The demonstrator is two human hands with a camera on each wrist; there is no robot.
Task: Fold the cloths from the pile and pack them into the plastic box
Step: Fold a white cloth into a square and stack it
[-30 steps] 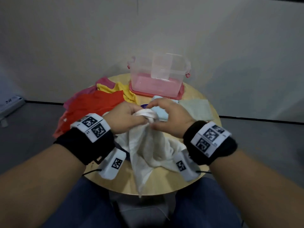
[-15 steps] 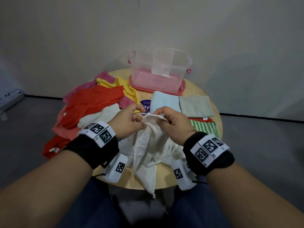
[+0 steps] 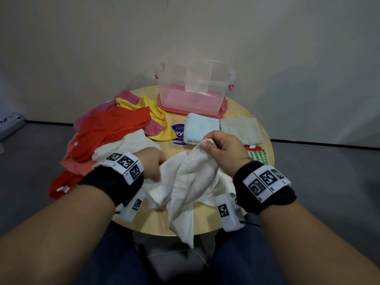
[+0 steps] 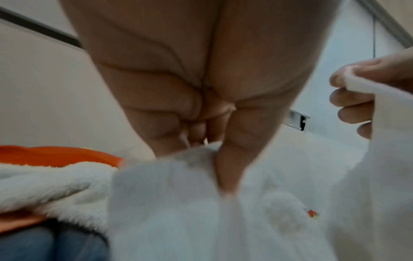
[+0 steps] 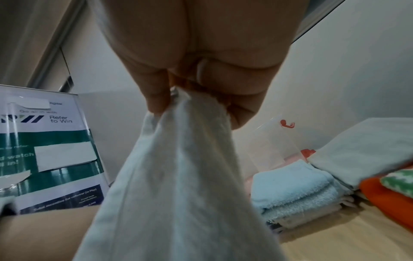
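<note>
Pinching a raised corner of the white cloth [image 3: 191,182], the right hand [image 3: 223,149] has a tight grip. The left hand [image 3: 151,163] grips its left edge, fingers curled, low over the surface [image 3: 207,225].

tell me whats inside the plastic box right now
Through the clear walls of the plastic box no cloth shows; the pink seen low down looks like the lid it stands on. A frosted label covers part of the inside.

White cloth [image 3: 191,182], red cloth [image 3: 115,128], yellow cloth [image 3: 158,118], pink-based box [image 3: 193,99].
</note>
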